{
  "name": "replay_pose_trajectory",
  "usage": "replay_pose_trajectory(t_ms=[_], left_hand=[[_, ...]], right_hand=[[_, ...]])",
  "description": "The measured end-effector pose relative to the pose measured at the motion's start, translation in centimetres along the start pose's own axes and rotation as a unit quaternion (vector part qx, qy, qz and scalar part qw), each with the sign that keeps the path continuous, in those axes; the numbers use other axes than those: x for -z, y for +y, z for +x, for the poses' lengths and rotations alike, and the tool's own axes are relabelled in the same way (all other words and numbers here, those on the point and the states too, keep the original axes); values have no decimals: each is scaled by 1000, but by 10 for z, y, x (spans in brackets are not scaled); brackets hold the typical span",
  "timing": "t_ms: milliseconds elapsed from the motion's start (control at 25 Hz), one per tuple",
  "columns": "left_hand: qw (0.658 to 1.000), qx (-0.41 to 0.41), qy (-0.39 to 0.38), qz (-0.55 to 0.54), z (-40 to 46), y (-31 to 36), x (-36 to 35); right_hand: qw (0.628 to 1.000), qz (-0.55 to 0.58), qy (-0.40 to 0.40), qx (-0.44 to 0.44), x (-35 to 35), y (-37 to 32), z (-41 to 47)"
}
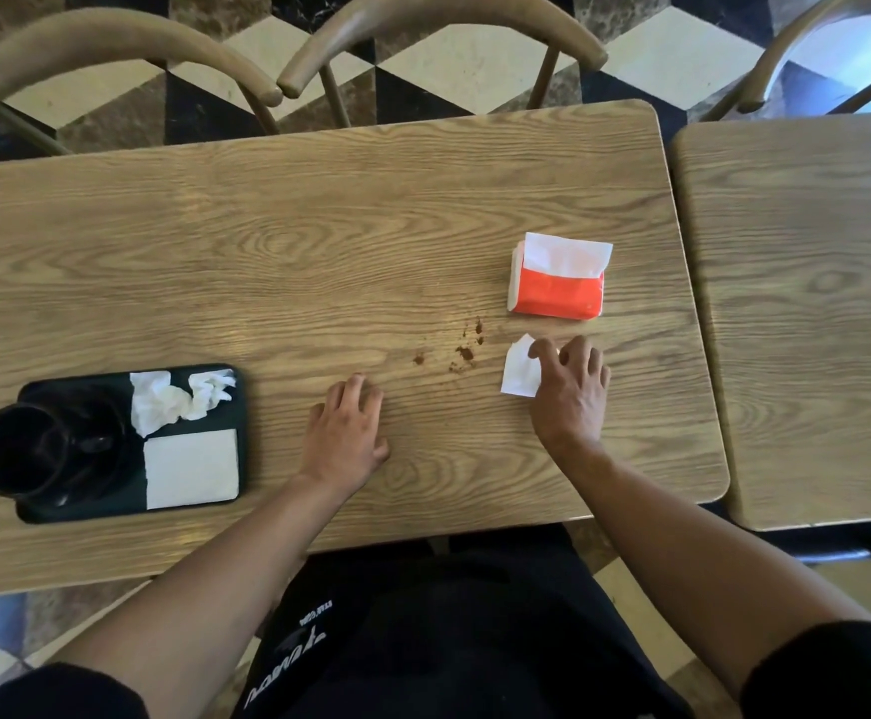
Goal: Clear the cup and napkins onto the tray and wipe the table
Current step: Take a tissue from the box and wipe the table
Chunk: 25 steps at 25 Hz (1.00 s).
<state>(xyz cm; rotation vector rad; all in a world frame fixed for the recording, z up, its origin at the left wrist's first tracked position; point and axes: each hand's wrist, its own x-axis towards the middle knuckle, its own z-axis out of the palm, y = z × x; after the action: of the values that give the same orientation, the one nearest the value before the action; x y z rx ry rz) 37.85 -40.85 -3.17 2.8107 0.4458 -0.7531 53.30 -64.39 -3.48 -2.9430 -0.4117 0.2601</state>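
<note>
Press the right hand (571, 389), fingers bent on the folded napkin (519, 368), and rub the brown spots (462, 350). Keep the flat, empty left hand (345, 428) on the bench (267, 251).

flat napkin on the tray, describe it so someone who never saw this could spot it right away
Find the dark tray at the left end of the wooden table, with a black cup on it. The flat napkin lies in the tray's near right corner. Unlike the crumpled napkins just beyond it, it is a smooth, neat white square.
</note>
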Motion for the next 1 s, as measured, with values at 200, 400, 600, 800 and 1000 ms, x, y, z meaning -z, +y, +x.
replay_pose_trajectory(t_ms=[200,400,600,800,1000], left_hand=[[1000,0,0,4,-1,1,2],[1000,-7,11,5,-2,-2,1],[1000,6,30,8,-3,-12,-3],[997,63,38,-31,-14,-23,-16],[997,46,35,-53,-21,-34,-21]], right_hand=[[985,96,-105,-98,-2,3,1],[978,124,-103,-134,-8,-3,7],[974,170,-63,-137,-15,-16,22],[939,305,12,-159,-30,-50,40],[934,339,-27,-106,-43,-41,51]])
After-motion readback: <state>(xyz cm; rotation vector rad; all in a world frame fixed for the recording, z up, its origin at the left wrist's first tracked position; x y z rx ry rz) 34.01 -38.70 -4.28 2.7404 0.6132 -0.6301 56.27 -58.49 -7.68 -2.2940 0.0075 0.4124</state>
